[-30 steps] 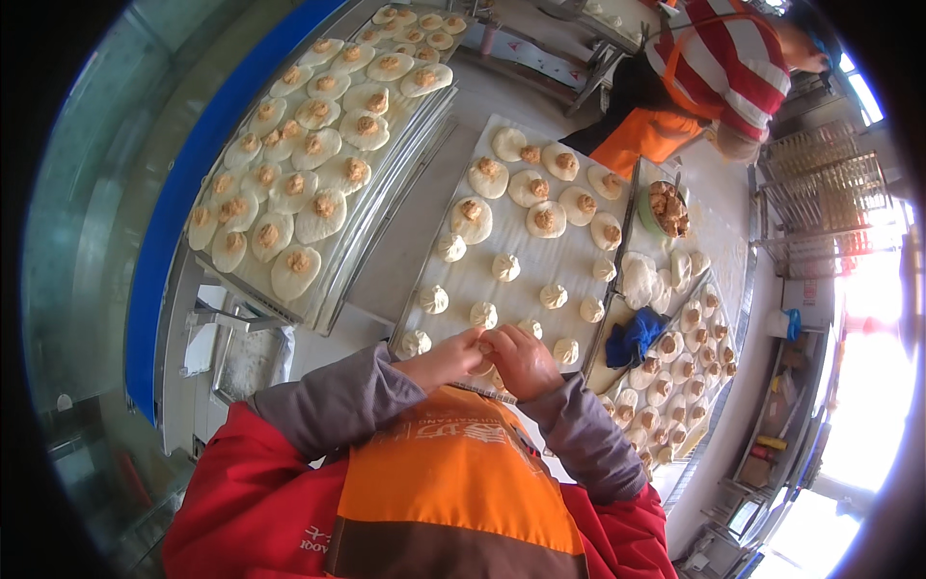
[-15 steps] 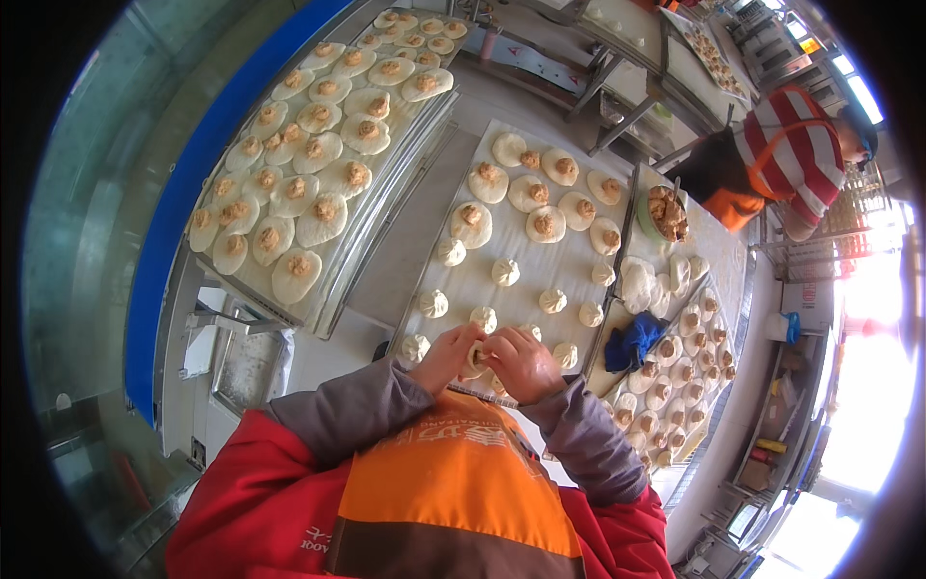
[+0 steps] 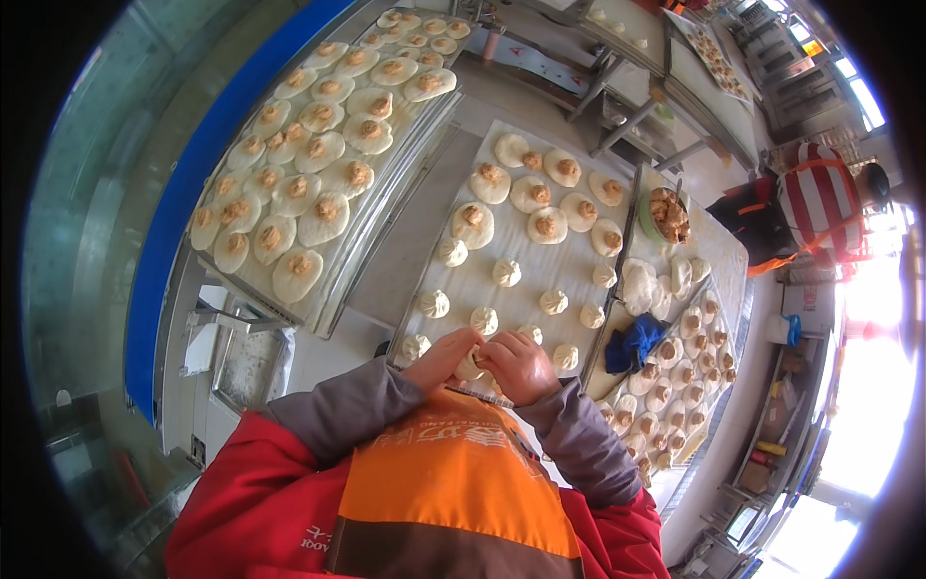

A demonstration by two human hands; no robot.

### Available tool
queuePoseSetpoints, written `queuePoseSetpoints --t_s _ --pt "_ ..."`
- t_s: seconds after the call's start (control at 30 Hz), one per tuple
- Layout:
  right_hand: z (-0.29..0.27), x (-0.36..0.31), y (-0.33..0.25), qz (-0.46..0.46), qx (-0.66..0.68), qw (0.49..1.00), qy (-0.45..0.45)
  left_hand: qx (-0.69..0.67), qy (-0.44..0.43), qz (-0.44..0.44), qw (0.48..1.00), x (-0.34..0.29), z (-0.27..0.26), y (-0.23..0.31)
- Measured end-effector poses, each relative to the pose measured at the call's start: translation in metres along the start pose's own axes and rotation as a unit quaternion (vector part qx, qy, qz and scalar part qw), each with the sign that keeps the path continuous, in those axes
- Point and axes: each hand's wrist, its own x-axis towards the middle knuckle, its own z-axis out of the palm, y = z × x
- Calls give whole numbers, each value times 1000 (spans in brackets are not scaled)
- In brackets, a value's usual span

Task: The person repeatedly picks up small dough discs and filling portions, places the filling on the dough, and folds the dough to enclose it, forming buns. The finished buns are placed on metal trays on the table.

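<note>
Close to my apron, both hands meet around a small dough bun (image 3: 469, 368) with its top partly gathered. The fingers of my left hand (image 3: 442, 356) curl round its left side. My right hand (image 3: 519, 366) pinches the dough edge from above, its fingertips hiding most of the opening. Beneath them lies a lined tray (image 3: 453, 340) with several closed, pleated buns, one of them a bun (image 3: 484, 319) just beyond my fingers. Farther up the same tray, flat dough rounds (image 3: 472, 224) each carry a lump of brownish filling.
At the left, a long tray (image 3: 275, 301) holds many filled dough rounds. To the right are a bowl of filling (image 3: 666, 214), a blue cloth (image 3: 633, 343), plain wrappers (image 3: 640, 286) and more filled rounds (image 3: 664, 391). A person in a striped top (image 3: 818, 203) stands at the far right.
My hands stay at the same spot, with the right fingers shifted slightly left over the bun. The person at the far right has straightened and turned away.
</note>
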Motion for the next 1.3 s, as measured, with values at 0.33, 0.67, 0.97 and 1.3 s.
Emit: queuePoseSetpoints --t_s 0.33,0.67,0.97,1.3 --pt "-1 8 -6 -17 25 1000 4 -108 -123 -122 979 18 -17 4" --pt "16 -7 3 248 197 946 66 15 -60 -9 998 0 -19 7" --pt "5 0 -1 124 141 980 59 1 -9 -69 998 -7 -9 13" --pt "-8 6 -4 31 132 991 -10 -129 -191 -204 951 11 -22 6"
